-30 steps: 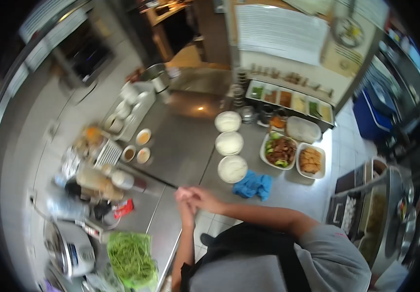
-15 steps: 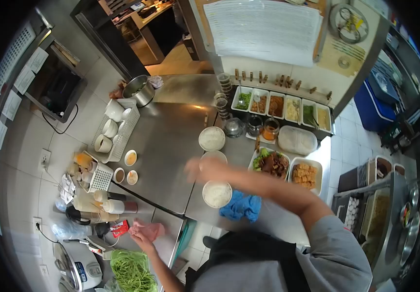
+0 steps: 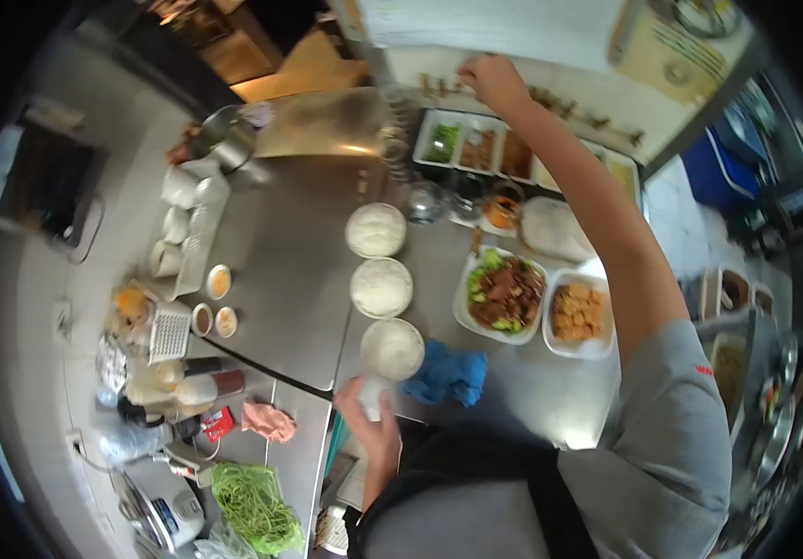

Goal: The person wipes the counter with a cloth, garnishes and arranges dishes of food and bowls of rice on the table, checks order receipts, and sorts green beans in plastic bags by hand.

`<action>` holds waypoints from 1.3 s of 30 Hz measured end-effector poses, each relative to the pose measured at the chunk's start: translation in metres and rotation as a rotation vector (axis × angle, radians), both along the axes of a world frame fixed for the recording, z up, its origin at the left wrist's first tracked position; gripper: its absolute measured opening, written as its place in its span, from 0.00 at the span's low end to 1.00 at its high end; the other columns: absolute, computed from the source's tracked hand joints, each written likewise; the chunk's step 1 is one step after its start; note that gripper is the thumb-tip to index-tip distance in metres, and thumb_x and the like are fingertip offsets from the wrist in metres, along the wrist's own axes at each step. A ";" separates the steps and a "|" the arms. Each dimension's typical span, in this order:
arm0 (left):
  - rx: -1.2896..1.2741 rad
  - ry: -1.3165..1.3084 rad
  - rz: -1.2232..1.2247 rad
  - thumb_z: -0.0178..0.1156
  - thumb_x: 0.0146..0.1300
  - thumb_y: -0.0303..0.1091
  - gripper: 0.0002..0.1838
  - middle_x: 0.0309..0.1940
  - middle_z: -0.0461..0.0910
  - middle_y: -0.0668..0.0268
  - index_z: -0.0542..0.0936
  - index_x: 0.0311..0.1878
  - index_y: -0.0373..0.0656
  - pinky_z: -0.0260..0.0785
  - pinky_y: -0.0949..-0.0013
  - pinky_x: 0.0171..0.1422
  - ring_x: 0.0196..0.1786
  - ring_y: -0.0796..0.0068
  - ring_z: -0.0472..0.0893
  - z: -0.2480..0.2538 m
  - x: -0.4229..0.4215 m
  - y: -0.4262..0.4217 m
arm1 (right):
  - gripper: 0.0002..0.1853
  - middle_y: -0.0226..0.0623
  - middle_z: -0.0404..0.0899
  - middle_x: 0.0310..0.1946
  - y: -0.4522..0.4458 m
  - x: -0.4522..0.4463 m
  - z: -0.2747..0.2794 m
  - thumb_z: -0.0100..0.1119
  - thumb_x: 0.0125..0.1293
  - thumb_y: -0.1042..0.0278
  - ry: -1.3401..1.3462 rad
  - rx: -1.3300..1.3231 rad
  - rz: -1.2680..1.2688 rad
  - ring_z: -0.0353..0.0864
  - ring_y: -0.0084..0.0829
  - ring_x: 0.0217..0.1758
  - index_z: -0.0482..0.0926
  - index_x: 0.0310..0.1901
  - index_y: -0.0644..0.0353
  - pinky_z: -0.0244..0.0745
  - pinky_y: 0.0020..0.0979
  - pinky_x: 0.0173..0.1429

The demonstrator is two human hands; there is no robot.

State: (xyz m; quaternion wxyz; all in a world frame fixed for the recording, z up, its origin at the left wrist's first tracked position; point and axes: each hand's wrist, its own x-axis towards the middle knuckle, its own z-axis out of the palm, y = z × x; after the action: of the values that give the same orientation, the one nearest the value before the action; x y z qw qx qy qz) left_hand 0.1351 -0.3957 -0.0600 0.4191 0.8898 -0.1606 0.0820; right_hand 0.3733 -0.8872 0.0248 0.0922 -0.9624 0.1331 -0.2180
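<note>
Three bowls of white rice stand in a row: a far bowl [image 3: 375, 230], a middle bowl [image 3: 382, 288] and a near bowl [image 3: 392, 349]. Just below the near one, my left hand [image 3: 371, 427] is closed round a small whitish object [image 3: 375, 396], too blurred to name. My right hand [image 3: 497, 84] reaches far forward, raised at the wall by a row of wooden clothespins [image 3: 551, 101]. Its fingers are bent together, and whatever is in them is hidden. Under that arm sit a tray of meat and greens [image 3: 507, 293] and a tray of golden-brown cubes [image 3: 578, 313].
A crumpled blue cloth [image 3: 445, 373] lies beside the near bowl. Topping containers [image 3: 481, 144] and glass jars [image 3: 504, 205] line the back. To the left are a crate of cups [image 3: 201, 219], small sauce dishes [image 3: 219, 280], a pink cloth [image 3: 269, 421] and bagged green vegetables [image 3: 252, 508].
My right hand has gone from above the bowls up to the wall. My left hand has moved right, away from the pink cloth, to the near bowl. The view has shifted.
</note>
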 end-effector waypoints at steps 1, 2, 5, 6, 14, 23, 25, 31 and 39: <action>-0.087 0.189 -0.229 0.58 0.66 0.31 0.21 0.52 0.76 0.53 0.71 0.62 0.36 0.65 0.59 0.62 0.56 0.58 0.75 0.006 -0.004 -0.013 | 0.11 0.44 0.85 0.32 0.000 -0.032 0.006 0.62 0.61 0.63 -0.080 0.077 0.065 0.84 0.41 0.36 0.86 0.41 0.58 0.78 0.37 0.44; -0.178 0.375 -0.450 0.56 0.68 0.29 0.19 0.46 0.79 0.55 0.72 0.61 0.35 0.70 0.64 0.56 0.50 0.63 0.80 0.008 -0.006 -0.028 | 0.10 0.43 0.84 0.32 0.006 -0.067 0.014 0.61 0.59 0.65 -0.169 0.148 0.135 0.84 0.43 0.36 0.87 0.38 0.58 0.78 0.38 0.44; -0.241 0.783 -0.790 0.54 0.70 0.28 0.20 0.40 0.81 0.58 0.70 0.63 0.34 0.74 0.72 0.46 0.39 0.70 0.83 0.004 -0.015 -0.074 | 0.11 0.42 0.85 0.34 0.034 -0.194 0.042 0.63 0.59 0.64 -0.020 0.299 0.091 0.84 0.42 0.36 0.87 0.39 0.59 0.77 0.38 0.42; -0.245 0.857 -0.831 0.54 0.70 0.30 0.21 0.40 0.81 0.58 0.69 0.64 0.34 0.74 0.73 0.46 0.39 0.71 0.83 -0.003 -0.018 -0.085 | 0.10 0.42 0.85 0.33 0.041 -0.235 0.034 0.64 0.58 0.65 0.018 0.365 -0.001 0.85 0.41 0.35 0.87 0.39 0.59 0.78 0.36 0.42; -0.248 1.354 -0.727 0.47 0.75 0.38 0.30 0.43 0.79 0.52 0.51 0.73 0.37 0.79 0.67 0.43 0.38 0.66 0.83 -0.078 -0.046 -0.202 | 0.10 0.47 0.85 0.30 0.029 -0.392 -0.047 0.69 0.53 0.69 0.178 0.446 -0.395 0.85 0.42 0.32 0.88 0.38 0.60 0.79 0.35 0.41; -0.352 1.320 -0.686 0.39 0.72 0.32 0.18 0.37 0.80 0.47 0.56 0.63 0.40 0.82 0.62 0.36 0.32 0.59 0.85 -0.099 -0.058 -0.230 | 0.37 0.56 0.82 0.46 0.029 -0.411 -0.061 0.74 0.52 0.53 0.194 0.492 -0.452 0.83 0.50 0.47 0.73 0.62 0.64 0.77 0.40 0.52; -0.294 1.415 -0.716 0.38 0.71 0.31 0.20 0.44 0.79 0.46 0.59 0.64 0.35 0.81 0.60 0.42 0.40 0.57 0.85 -0.076 -0.054 -0.212 | 0.40 0.57 0.79 0.52 0.031 -0.427 -0.035 0.71 0.55 0.48 0.147 0.503 -0.468 0.83 0.49 0.51 0.70 0.66 0.61 0.76 0.39 0.54; -0.396 1.469 -0.690 0.40 0.70 0.33 0.23 0.49 0.78 0.46 0.63 0.65 0.32 0.81 0.59 0.46 0.44 0.56 0.85 0.028 -0.020 -0.113 | 0.23 0.49 0.82 0.50 0.009 -0.435 -0.011 0.60 0.69 0.58 -0.132 0.663 -0.428 0.81 0.31 0.51 0.76 0.61 0.60 0.74 0.32 0.55; -0.621 1.038 -0.223 0.40 0.72 0.39 0.21 0.41 0.81 0.45 0.64 0.59 0.30 0.82 0.62 0.46 0.40 0.57 0.85 0.049 0.110 0.012 | 0.14 0.33 0.84 0.43 0.092 -0.243 -0.010 0.49 0.73 0.74 -0.056 0.950 0.090 0.80 0.22 0.45 0.78 0.56 0.64 0.75 0.24 0.50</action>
State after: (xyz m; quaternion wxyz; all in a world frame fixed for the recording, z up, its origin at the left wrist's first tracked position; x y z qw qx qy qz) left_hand 0.2449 -0.3841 -0.0111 0.6882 0.6280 0.0038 -0.3633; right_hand 0.1298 -0.7957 0.0149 0.5350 -0.8122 0.1740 -0.1548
